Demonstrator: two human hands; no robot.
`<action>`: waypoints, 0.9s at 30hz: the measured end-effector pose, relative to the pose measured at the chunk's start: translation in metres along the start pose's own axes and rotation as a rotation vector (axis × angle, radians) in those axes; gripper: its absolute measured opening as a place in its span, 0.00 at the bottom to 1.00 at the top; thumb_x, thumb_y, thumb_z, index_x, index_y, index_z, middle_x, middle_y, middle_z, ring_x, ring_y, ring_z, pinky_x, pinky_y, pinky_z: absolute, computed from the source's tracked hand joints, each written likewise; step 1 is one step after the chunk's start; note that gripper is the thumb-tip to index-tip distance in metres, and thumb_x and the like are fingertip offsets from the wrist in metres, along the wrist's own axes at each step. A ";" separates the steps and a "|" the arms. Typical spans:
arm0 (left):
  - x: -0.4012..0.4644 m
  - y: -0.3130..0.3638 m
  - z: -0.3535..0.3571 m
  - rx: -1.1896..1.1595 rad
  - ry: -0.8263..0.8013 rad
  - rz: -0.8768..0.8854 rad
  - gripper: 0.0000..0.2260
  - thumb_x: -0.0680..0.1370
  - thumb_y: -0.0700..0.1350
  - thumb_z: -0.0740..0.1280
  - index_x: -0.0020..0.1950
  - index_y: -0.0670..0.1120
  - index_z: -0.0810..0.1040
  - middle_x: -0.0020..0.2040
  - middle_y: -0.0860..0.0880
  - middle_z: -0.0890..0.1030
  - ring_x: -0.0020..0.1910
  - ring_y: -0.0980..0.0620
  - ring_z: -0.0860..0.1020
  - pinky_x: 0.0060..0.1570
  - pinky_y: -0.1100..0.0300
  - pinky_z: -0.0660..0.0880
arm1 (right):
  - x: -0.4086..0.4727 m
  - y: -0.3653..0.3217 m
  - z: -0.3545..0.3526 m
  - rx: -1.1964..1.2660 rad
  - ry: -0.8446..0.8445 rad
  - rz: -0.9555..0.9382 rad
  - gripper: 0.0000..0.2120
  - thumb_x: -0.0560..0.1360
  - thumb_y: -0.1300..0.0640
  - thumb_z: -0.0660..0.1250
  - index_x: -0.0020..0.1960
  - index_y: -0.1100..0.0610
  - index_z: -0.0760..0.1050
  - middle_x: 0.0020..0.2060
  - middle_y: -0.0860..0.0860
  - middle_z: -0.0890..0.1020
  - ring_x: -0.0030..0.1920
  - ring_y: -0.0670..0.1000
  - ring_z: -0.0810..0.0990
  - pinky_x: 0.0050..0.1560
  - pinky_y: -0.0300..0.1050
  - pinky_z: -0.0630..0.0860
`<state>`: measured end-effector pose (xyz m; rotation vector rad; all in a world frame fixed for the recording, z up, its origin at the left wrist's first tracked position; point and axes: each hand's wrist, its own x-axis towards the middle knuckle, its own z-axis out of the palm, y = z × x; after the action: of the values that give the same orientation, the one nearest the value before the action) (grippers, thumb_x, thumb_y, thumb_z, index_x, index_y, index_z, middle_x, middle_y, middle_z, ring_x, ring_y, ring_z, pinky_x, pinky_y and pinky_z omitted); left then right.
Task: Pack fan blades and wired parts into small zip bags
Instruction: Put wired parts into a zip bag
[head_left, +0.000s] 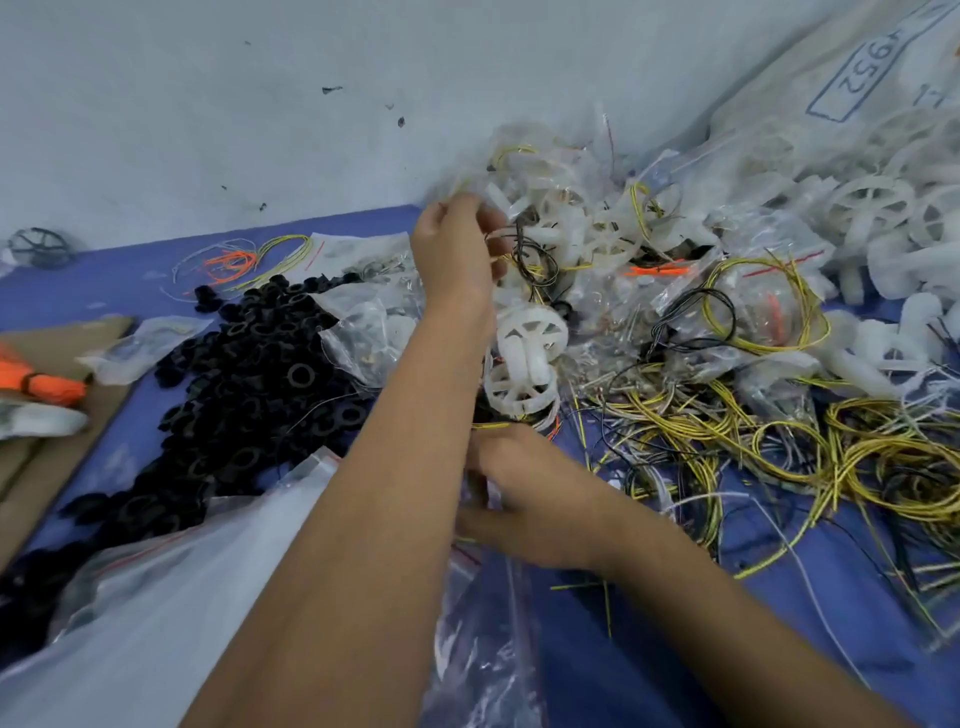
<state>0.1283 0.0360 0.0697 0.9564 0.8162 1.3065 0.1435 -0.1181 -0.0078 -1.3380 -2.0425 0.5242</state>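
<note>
Two white spoked fan blades (524, 358) are lying mid-frame between my hands; my left hand (457, 254) is pinching a clear zip bag (498, 202), my right hand (524, 493) is gripping crinkly bags (483, 613).

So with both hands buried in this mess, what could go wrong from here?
The left hand pinches black wires near filled zip bags; lifting may snag and drag neighbours. The right hand works beside the tangled yellow wires, so stray strands could be pulled along. The white fan wheels under the left forearm could get knocked.
</note>
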 end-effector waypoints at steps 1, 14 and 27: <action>-0.004 0.001 -0.003 -0.007 -0.015 0.003 0.06 0.79 0.38 0.62 0.42 0.42 0.74 0.35 0.45 0.77 0.26 0.51 0.73 0.26 0.61 0.65 | -0.002 -0.002 0.005 -0.065 -0.078 -0.024 0.13 0.73 0.49 0.71 0.50 0.57 0.79 0.44 0.48 0.78 0.44 0.48 0.75 0.43 0.45 0.72; -0.022 0.006 -0.022 -0.027 -0.104 0.095 0.09 0.81 0.40 0.63 0.41 0.43 0.74 0.36 0.46 0.78 0.27 0.51 0.73 0.27 0.61 0.65 | -0.006 0.020 -0.010 -0.084 0.000 0.174 0.17 0.78 0.56 0.71 0.34 0.59 0.71 0.30 0.56 0.72 0.33 0.50 0.68 0.38 0.54 0.67; -0.053 -0.041 -0.045 0.159 -0.114 0.353 0.10 0.81 0.41 0.63 0.40 0.43 0.73 0.36 0.42 0.76 0.29 0.47 0.71 0.27 0.60 0.67 | -0.034 0.068 -0.049 0.348 0.750 0.415 0.11 0.81 0.55 0.67 0.41 0.55 0.72 0.30 0.54 0.79 0.24 0.54 0.77 0.22 0.49 0.75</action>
<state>0.0988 -0.0118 0.0122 1.3350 0.6902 1.4861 0.2320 -0.1218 -0.0255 -1.4525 -1.0262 0.4343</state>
